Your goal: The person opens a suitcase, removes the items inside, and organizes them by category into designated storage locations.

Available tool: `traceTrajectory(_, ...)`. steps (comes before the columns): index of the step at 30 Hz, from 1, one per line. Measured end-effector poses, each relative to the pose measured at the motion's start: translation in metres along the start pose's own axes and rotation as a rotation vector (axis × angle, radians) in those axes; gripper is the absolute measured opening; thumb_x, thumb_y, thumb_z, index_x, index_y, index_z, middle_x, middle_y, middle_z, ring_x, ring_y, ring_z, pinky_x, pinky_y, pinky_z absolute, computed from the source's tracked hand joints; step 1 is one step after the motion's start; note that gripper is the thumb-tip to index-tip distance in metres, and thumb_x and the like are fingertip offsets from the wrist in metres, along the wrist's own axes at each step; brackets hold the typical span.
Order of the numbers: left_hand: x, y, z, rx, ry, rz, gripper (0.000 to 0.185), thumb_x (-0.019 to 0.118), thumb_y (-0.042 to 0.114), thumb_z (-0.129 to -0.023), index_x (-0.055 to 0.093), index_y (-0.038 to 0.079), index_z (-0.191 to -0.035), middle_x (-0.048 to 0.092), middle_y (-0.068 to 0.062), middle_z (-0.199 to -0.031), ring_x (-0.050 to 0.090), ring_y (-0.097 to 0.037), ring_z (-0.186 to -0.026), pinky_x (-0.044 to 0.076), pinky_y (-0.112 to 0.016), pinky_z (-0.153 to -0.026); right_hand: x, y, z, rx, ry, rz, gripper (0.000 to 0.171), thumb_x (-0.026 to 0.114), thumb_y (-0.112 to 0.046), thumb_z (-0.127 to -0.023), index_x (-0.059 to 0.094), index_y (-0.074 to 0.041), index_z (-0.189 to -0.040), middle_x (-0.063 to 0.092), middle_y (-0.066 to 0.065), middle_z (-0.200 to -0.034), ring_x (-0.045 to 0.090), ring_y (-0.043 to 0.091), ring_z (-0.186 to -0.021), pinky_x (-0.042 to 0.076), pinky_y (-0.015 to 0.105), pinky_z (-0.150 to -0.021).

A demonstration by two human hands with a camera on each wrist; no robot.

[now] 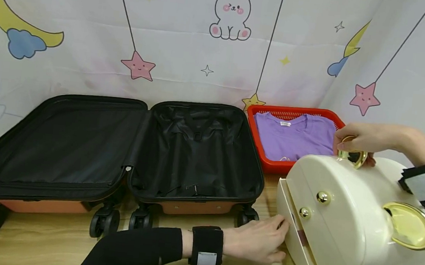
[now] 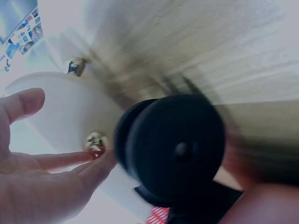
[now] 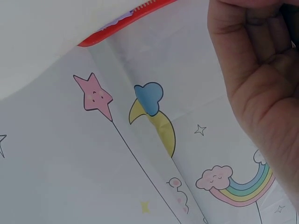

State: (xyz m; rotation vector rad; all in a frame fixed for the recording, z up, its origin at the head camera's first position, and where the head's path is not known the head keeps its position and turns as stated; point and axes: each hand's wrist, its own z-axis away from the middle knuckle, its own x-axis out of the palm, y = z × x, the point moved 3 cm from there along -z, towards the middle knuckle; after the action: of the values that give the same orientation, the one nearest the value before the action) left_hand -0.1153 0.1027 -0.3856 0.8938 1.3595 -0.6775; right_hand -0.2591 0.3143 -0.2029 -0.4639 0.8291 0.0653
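A cream, round-sided cosmetics box [image 1: 374, 208] with gold fittings stands tilted on the wooden table at the right. My right hand [image 1: 374, 141] grips the gold handle [image 1: 361, 161] on its top. The low drawer [image 1: 296, 238] is pulled slightly out, with something dark showing in the gap. My left hand [image 1: 257, 241] is at the drawer's front. In the left wrist view its fingers are stretched out, fingertips at a gold knob [image 2: 96, 141], the thumb held apart. The right wrist view shows my right hand [image 3: 254, 70] only in part.
An orange suitcase [image 1: 199, 208] lies open at the left and middle, its black-lined halves spread and wheels towards me. Behind the box stands a red basket [image 1: 274, 167] holding a folded purple shirt [image 1: 300, 136]. A printed white curtain [image 1: 189, 53] hangs at the back.
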Motion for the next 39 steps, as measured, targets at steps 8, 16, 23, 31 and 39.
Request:
traceTrajectory(8,0.006,0.001,-0.009,-0.009,-0.04,0.03,0.067,0.062,0.044,-0.097,0.044,0.002,-0.146,0.054,-0.003,-0.125,0.057,-0.005,-0.101,0.051,-0.013,-0.071,0.0,0.001,0.001,0.003,0.001,-0.002,0.015,0.045,-0.006,-0.101,0.059,-0.004,-0.099,0.052,0.001,-0.072,0.056,0.012,-0.05,0.052,0.028,-0.05)
traceTrajectory(16,0.013,0.001,-0.018,-0.021,-0.045,0.009,0.081,0.06,0.046,-0.097,0.031,-0.003,-0.155,0.049,-0.011,-0.143,0.056,-0.009,-0.122,0.052,-0.014,-0.087,0.0,0.0,0.003,0.01,0.02,-0.003,0.015,0.045,-0.006,-0.101,0.06,-0.004,-0.099,0.052,0.001,-0.076,0.056,0.012,-0.052,0.052,0.029,-0.052)
traceTrajectory(23,0.017,0.002,-0.023,-0.004,-0.042,0.007,0.083,0.061,0.046,-0.097,0.029,-0.004,-0.155,0.046,-0.011,-0.149,0.052,-0.01,-0.13,0.049,-0.015,-0.098,0.003,0.0,0.007,0.048,0.034,-0.024,0.015,0.045,-0.009,-0.102,0.06,-0.003,-0.102,0.046,0.0,-0.076,0.055,0.014,-0.054,0.054,0.031,-0.054)
traceTrajectory(31,0.021,0.0,-0.023,-0.023,-0.06,0.031,0.083,0.062,0.042,-0.097,0.025,-0.001,-0.157,0.043,-0.009,-0.154,0.051,-0.009,-0.135,0.049,-0.016,-0.099,0.003,0.001,0.005,0.012,0.039,-0.003,0.015,0.046,-0.007,-0.102,0.06,-0.003,-0.101,0.049,-0.001,-0.073,0.055,0.012,-0.05,0.052,0.03,-0.051)
traceTrajectory(39,0.009,-0.002,-0.014,0.047,-0.074,-0.047,0.073,0.062,0.044,-0.096,0.037,0.006,-0.154,0.056,0.0,-0.138,0.059,-0.005,-0.119,0.05,-0.017,-0.096,0.003,0.003,0.003,-0.01,0.033,0.021,0.015,0.046,-0.006,-0.102,0.06,-0.003,-0.101,0.051,0.0,-0.072,0.055,0.011,-0.05,0.051,0.028,-0.049)
